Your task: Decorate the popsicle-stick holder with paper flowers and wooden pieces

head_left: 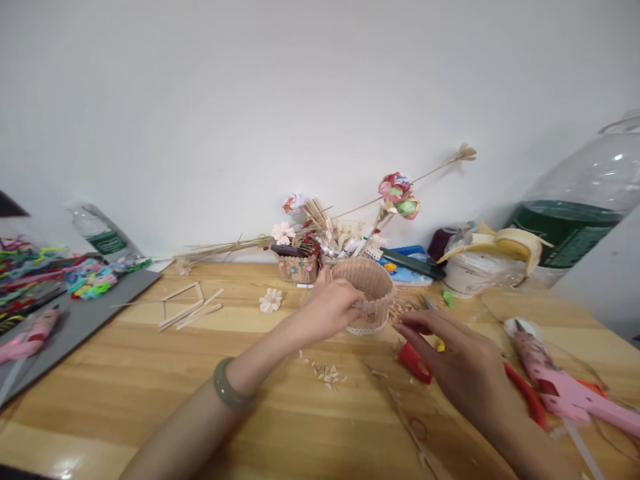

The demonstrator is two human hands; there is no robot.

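My left hand (333, 307) is closed on the rim of a round beige container (377, 313), with white lace trim round its base. The container stands on the wooden table, open side up and tilted slightly towards me. Just to its right is my right hand (455, 347), thumb and fingertips drawn together in a pinch; anything between them is too small to make out. Behind those fingertips lies a pile of small pale chips (403, 307). Under the right hand is a red object (415, 363). More pale flakes (329, 375) are scattered in front of the container.
Decorated pots (297, 268) with craft flowers stand against the wall. A pink glue gun (560, 393) and a large bottle (565, 227) are on the right, near a banana peel (523, 243). Thin wooden sticks (183, 313) and a grey board (100, 310) lie left.
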